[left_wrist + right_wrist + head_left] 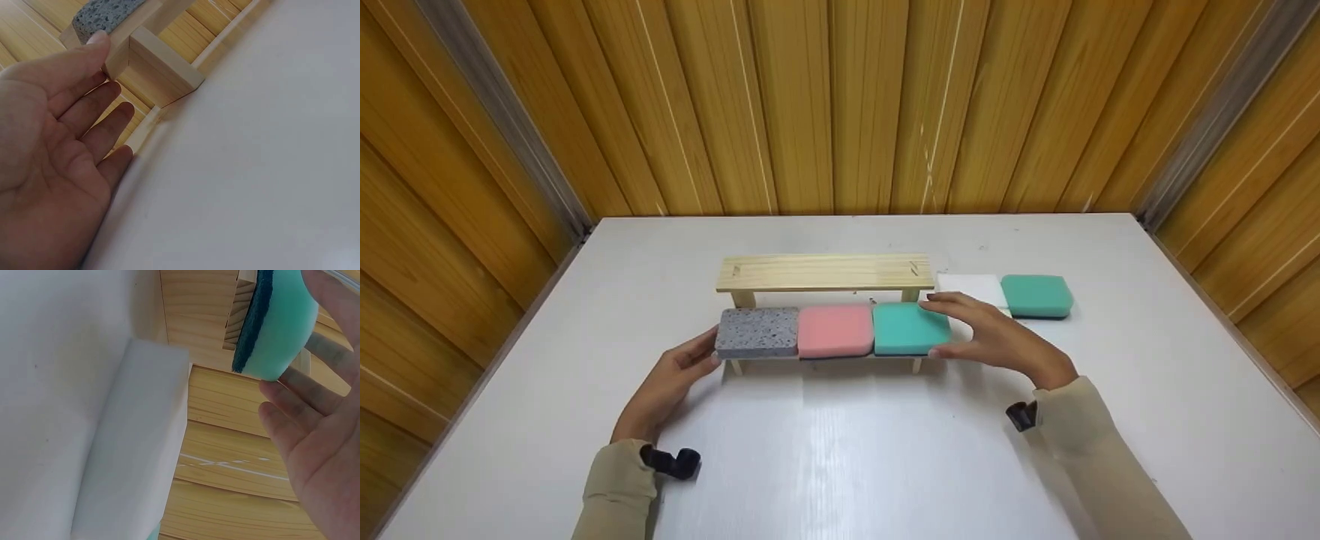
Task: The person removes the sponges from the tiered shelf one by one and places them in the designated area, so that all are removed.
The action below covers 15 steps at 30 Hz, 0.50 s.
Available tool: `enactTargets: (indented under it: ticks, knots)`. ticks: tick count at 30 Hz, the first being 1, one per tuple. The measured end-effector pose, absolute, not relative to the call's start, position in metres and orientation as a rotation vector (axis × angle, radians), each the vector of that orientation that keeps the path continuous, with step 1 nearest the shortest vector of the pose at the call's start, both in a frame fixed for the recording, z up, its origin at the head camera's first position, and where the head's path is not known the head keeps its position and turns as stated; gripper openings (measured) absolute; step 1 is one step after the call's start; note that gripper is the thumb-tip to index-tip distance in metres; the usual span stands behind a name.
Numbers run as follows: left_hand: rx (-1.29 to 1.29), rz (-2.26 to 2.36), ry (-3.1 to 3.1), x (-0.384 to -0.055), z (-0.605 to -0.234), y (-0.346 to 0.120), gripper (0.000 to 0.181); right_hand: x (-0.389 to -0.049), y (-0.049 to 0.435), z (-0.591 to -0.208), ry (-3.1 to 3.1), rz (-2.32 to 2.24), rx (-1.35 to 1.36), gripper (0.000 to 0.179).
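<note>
Three abreast on the lower front step of a wooden rack (825, 271): gray sponge (757, 331), pink sponge (835, 330), teal sponge (910, 328), left to right, the row's long axis running crosswise between both hands. At the gray end, left hand (671, 382) with fingers loose and thumb against the outer edge, nothing grasped. Nearest the teal end, right hand (1003, 341) with fingers spread around it, touching but not clenched. White sponge (971, 289) and green sponge (1037, 295) on the table (847, 465), closer to the right hand.

1. Grey block (757, 331): rough, pitted, matt.
2. Teal sponge (288, 322): matt foam, coarse fibrous backing (255, 320).
3. Stand (825, 272): bare, grained wood.
4. White block (135, 444): smooth, matt.
5. Table (825, 457): smooth, faintly glossy.
6. Wall (866, 112): wood-grained panels.
</note>
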<state>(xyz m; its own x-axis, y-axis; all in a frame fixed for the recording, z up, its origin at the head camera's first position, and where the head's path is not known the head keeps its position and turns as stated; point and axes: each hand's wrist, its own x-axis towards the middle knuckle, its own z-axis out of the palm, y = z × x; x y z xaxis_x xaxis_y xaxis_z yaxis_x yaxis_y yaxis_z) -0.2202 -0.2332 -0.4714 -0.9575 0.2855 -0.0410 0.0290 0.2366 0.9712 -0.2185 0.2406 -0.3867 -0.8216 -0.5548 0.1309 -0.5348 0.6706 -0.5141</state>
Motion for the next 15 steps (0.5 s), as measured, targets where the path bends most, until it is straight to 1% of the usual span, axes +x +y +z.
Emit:
enactTargets:
  ticks: [8, 15]
  knots:
    - [0.335, 1.81, 2.296, -0.2224, -0.4721, -0.2328, 0.067, -0.2198, 0.2366, -0.3853, 2.843, -0.819, -0.905, 0.073]
    - [0.325, 1.795, 2.302, -0.2208, -0.4713, -0.2325, 0.068, -0.2195, 0.2329, -0.3875, 2.878, -0.758, -0.916, 0.069]
